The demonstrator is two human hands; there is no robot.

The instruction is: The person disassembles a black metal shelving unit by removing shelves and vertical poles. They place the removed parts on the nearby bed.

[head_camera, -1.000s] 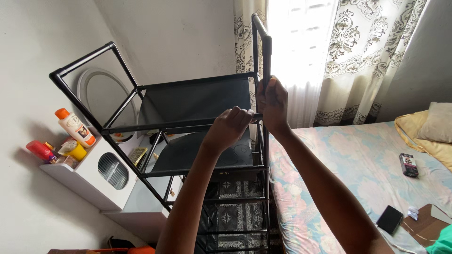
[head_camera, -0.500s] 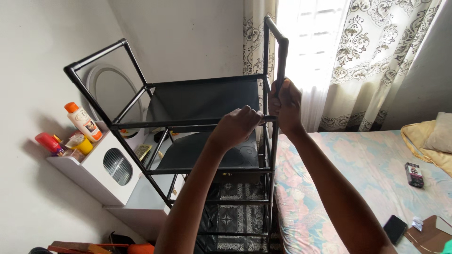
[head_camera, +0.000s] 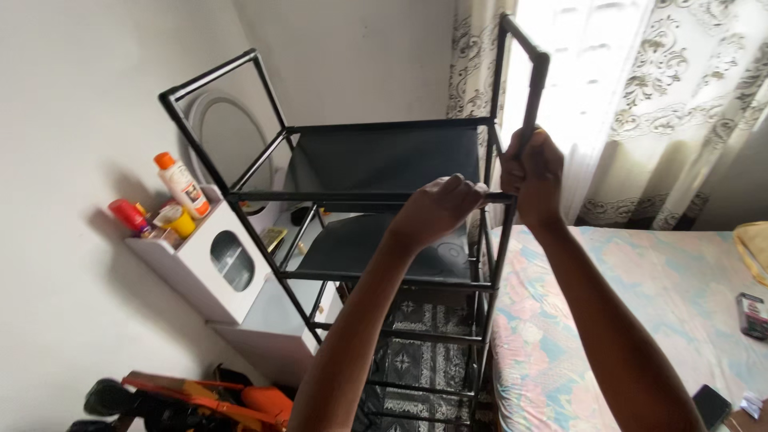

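Observation:
A black metal-tube rack (head_camera: pixel 240 196) with dark fabric shelves stands before me between a white wall and a bed. My left hand (head_camera: pixel 438 210) is closed around the front horizontal bar of the top shelf near its right end. My right hand (head_camera: pixel 532 172) grips the rack's right front upright post just above that corner joint. Both arms reach up from the bottom of the view.
A white cabinet (head_camera: pixel 192 260) at the left carries an orange-capped bottle (head_camera: pixel 182 184) and small red and yellow containers. A bed (head_camera: pixel 640 296) with a floral sheet lies at the right, with a phone (head_camera: pixel 710 404) and a small dark device (head_camera: pixel 752 314) on it. Patterned curtains (head_camera: pixel 680 96) hang behind.
The view has shifted so the rack sits further right and closer. Both hands keep their grip at the same corner of the rack.

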